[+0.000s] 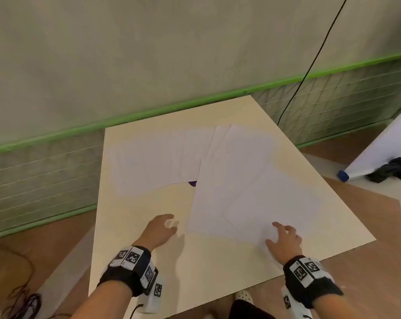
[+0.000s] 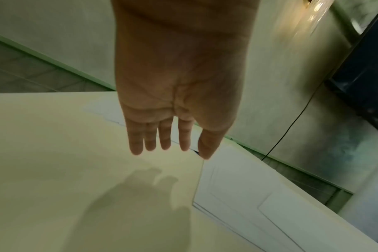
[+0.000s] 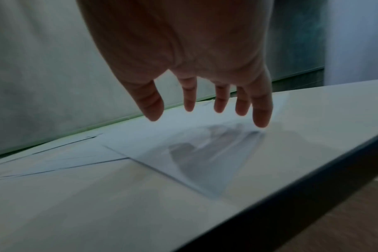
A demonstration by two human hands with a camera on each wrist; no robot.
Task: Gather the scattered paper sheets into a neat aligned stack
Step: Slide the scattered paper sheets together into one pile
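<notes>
Several white paper sheets lie fanned and overlapping on the cream table (image 1: pixel 148 261). One loose group (image 1: pixel 153 157) is at the back left, another group (image 1: pixel 252 185) spreads across the right. My left hand (image 1: pixel 163 227) hovers open above bare table just left of the right group's near corner, fingers straight (image 2: pixel 164 136). My right hand (image 1: pixel 283 238) hangs open over the nearest sheet's front corner (image 3: pixel 194 148), fingers spread and lifted off it, casting a shadow on the paper.
A small purple thing (image 1: pixel 192 183) peeks out between the two paper groups. A black cable (image 1: pixel 310 70) hangs down behind the table. The table's right edge (image 3: pixel 291 201) is close to my right hand. A white roll with a blue cap (image 1: pixel 343 175) lies on the floor.
</notes>
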